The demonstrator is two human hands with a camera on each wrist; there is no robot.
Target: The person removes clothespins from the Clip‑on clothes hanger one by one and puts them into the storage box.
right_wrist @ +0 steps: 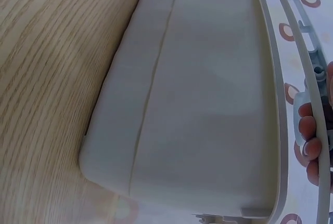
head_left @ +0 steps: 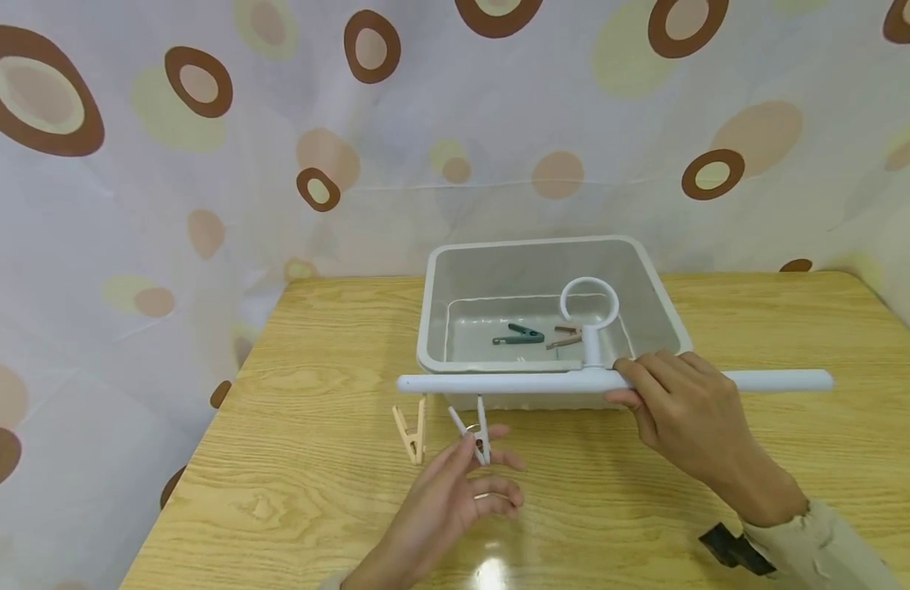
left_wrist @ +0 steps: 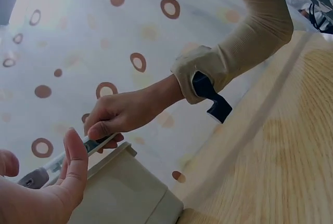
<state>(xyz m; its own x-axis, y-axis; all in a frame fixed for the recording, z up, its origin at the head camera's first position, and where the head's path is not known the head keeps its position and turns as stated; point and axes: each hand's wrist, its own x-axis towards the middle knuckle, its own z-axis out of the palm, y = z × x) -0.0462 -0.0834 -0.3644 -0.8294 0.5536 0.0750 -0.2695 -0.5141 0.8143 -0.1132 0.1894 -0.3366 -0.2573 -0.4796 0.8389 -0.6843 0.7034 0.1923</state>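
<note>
A: Begin with the largest item.
B: The worktop [head_left: 278, 459], wood-grained. On it stands an open-topped tub [head_left: 536, 266], pale and thin-walled; I judge it light plastic, stiff enough at the rim.

A: The main article?
B: A white hanger [head_left: 499, 383], a long bar with a ring hook [head_left: 615, 303] at the middle. It is held up at the tub's near side; the right-wrist view shows a gap between bar and rim. Judged light and rigid, its smooth surface moderately slippery.

A: Where is it held?
B: Close to the hook, by the right hand [head_left: 686, 414], its grip curled over the bar. A sound hold in my judgement, being near the balance point; out at either end, the bar would likely tip.

A: The left hand [head_left: 447, 496]?
B: Its grip pinches a white peg [head_left: 484, 434] between thumb and forefinger, just below the bar; the remaining fingers are loosely bent.

A: Smaller articles?
B: A cream peg [head_left: 421, 430] hangs beside the white one; its joint to the hanger cannot be made out. In the tub lie a dark green peg [head_left: 528, 337] and, partly hidden, a brown peg [head_left: 563, 343].

A: Handling of the pegs?
B: Feather-light, hard, probably springy. Best taken by the two arms; a sideways twist risks slipping or stressing the spring.
</note>
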